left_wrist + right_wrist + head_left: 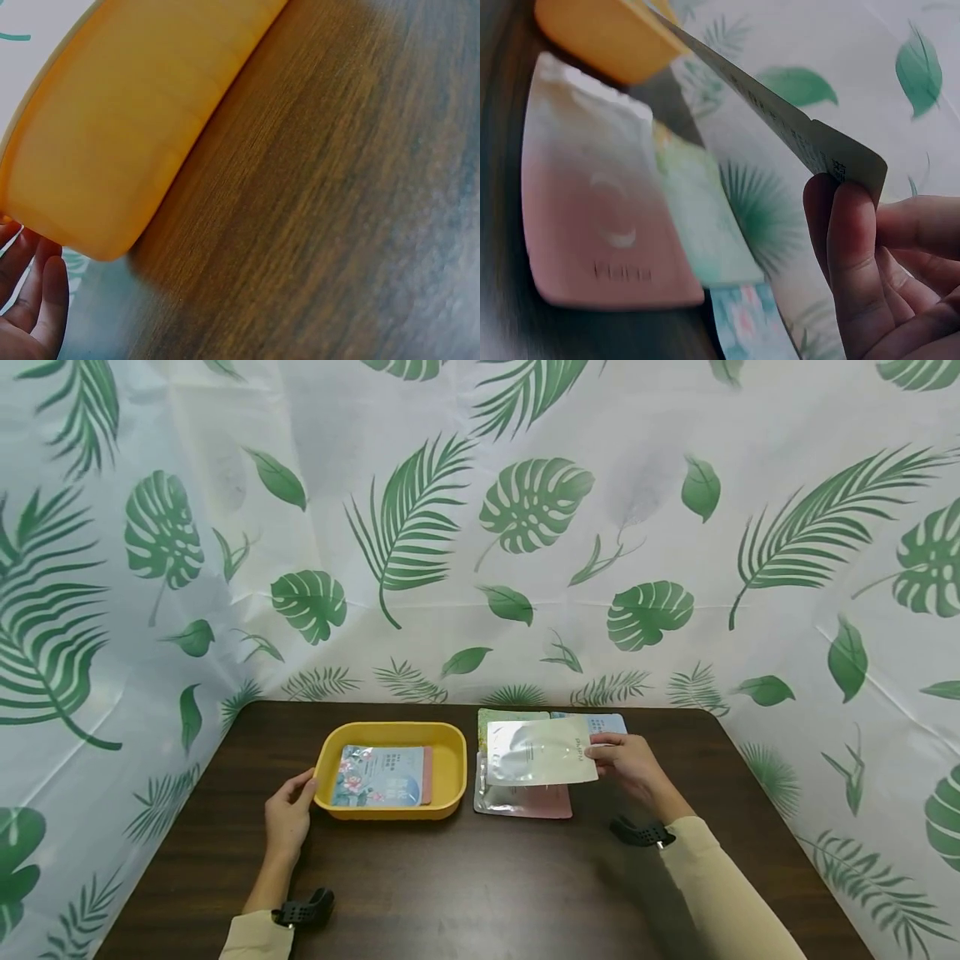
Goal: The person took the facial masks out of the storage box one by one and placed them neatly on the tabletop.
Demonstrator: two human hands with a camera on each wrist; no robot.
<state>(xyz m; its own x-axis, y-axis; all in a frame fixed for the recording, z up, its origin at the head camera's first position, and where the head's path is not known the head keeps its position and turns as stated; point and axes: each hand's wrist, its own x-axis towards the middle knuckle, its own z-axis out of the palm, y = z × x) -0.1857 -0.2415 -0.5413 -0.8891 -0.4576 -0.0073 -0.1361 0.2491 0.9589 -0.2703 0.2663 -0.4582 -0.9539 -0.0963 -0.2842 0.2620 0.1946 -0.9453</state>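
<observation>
My right hand [630, 767] pinches one end of a pale silver-green sheet mask packet [536, 752], which it holds raised and tilted. In the right wrist view the packet [780, 120] shows nearly edge-on between thumb and fingers. Beneath it lie a pink packet [607, 217], a green packet [705, 217] and a blue flowered packet [754, 322]. To the left stands a yellow tray [457, 760]. In it a blue flowered packet [382, 777] partly covers a pink one [427, 775]. Fingertips of my left hand [287, 814] touch the tray's left rim, the thumb apart from its wall.
Both the tray and the packets stand on a dark wood table [480, 885], towards its far edge. Behind the table hangs a white cloth [420, 660] printed with green leaves. Each wrist wears a black strap [641, 832].
</observation>
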